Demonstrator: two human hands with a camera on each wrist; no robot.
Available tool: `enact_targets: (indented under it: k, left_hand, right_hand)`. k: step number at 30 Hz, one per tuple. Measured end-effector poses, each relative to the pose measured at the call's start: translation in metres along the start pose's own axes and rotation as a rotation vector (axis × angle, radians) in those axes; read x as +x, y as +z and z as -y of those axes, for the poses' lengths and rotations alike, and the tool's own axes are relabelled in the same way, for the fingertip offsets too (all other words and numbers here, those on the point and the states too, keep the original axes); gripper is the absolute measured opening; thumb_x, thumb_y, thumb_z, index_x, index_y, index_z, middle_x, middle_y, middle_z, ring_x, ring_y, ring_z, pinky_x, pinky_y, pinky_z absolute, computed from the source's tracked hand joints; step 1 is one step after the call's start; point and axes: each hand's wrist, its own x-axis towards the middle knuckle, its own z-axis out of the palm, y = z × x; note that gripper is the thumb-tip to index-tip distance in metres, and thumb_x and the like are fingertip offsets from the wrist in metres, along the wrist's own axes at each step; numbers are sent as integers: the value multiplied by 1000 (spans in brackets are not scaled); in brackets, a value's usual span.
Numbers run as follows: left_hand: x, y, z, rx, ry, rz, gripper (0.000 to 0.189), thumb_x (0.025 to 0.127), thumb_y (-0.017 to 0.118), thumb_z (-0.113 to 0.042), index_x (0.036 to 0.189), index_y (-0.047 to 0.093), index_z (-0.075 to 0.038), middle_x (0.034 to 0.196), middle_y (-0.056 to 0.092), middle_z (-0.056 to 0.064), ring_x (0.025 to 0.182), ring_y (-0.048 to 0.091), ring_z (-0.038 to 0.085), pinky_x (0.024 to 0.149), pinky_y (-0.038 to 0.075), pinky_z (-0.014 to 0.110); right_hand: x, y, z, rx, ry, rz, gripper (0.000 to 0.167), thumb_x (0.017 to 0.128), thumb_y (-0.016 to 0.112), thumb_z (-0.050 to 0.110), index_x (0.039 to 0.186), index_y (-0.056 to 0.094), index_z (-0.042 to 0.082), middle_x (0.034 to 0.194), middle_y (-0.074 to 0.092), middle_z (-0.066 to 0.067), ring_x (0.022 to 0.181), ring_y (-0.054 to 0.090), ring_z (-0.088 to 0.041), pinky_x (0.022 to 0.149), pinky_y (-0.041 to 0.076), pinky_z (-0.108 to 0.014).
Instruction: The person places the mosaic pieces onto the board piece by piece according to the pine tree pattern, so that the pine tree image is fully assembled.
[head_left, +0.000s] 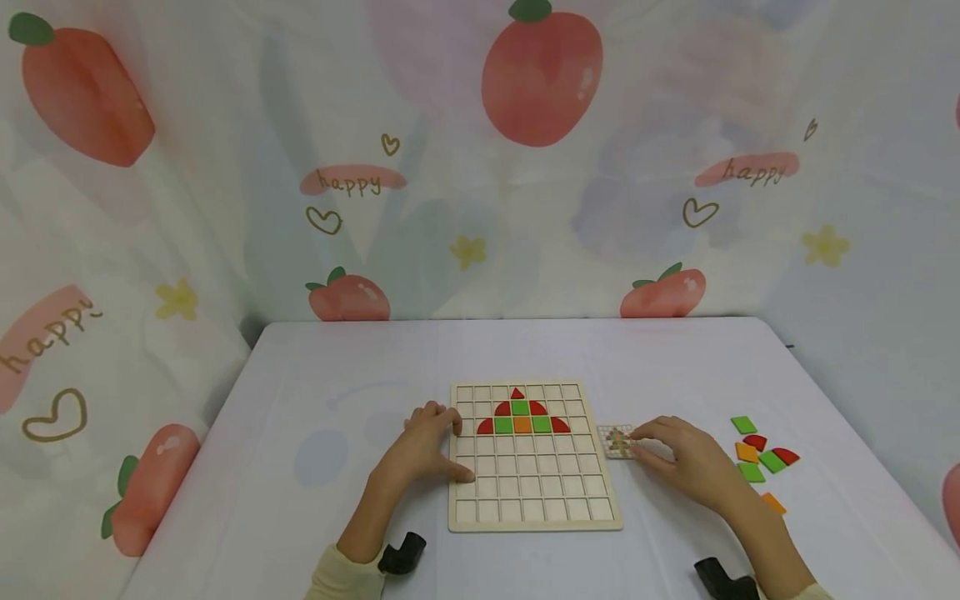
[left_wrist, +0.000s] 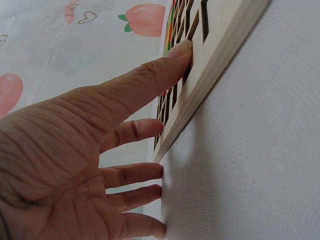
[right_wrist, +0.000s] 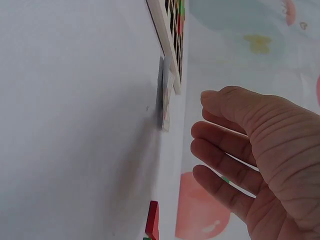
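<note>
A wooden grid board (head_left: 536, 527) lies flat on the table. In its upper cells, red, green and orange flat pieces form a stepped triangle with a red triangle piece (head_left: 517, 393) on top. My left hand (head_left: 423, 446) rests at the board's left edge; its thumb (left_wrist: 172, 60) lies over the frame and grid, fingers extended. Beside the board's right side lies a small patterned card (head_left: 617, 442) with a coloured figure on a grid. My right hand (head_left: 690, 458) hovers at the card's right end, fingers loosely bent; in the right wrist view they appear apart from the card (right_wrist: 166, 102).
Several loose pieces lie to the right: green squares (head_left: 744, 425), red quarter-rounds (head_left: 786, 456) and orange squares (head_left: 747, 452). Another orange piece (head_left: 774, 502) sits close to the right forearm. A printed cloth (head_left: 465, 167) hangs behind the white table (head_left: 337, 350).
</note>
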Motion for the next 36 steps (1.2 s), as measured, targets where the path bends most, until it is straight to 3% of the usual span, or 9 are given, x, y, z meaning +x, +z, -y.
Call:
enact_targets:
  k: [5,9,13,21,30,36]
  left_hand:
    - [0,0,1,4,-4,1,57,64,99,-29,101,59,-14,113,53,9,115,47,32,109,37,65]
    - [0,1,1,6,-5,0,57,64,99,-29,101,59,-14,114,54,9,116,48,33,111,35,66]
    - [-1,0,1,5,2,-3,57,64,99,-29,101,59,-14,114,54,9,117,48,34,113,31,68]
    - [0,1,2,-4,13,-4,57,64,100,-29,100,58,-14,109,53,7,113,48,31,111,34,65]
    - [1,2,3,-4,27,-7,57,63,100,-29,99,59,-14,109,53,7,112,48,31,113,29,69]
    - [0,1,2,-15,20,-5,57,63,100,-28,99,58,-14,110,54,8,115,48,33,114,27,70]
  right_hand:
    - [-9,-6,-12,-25,47,-9,19,85,83,15,103,76,13,103,73,1,94,68,-24,78,59,-46]
    - [-17,-9,-23,-42,76,-21,19,85,83,16,103,76,14,103,73,0,98,68,-28,82,57,-51]
    - [-25,-14,-31,-45,110,-6,20,85,82,13,104,76,12,101,73,1,97,67,-28,83,56,-52]
    - [-41,-26,-46,-37,186,22,24,84,82,14,107,76,15,106,73,0,93,67,-28,74,55,-36]
    - [-51,-30,-62,-34,284,114,31,81,86,18,107,73,8,94,69,-1,87,62,-24,74,54,-43]
    - [-54,-28,-66,-28,302,113,30,82,85,15,109,73,7,95,68,-2,87,59,-21,71,53,-35]
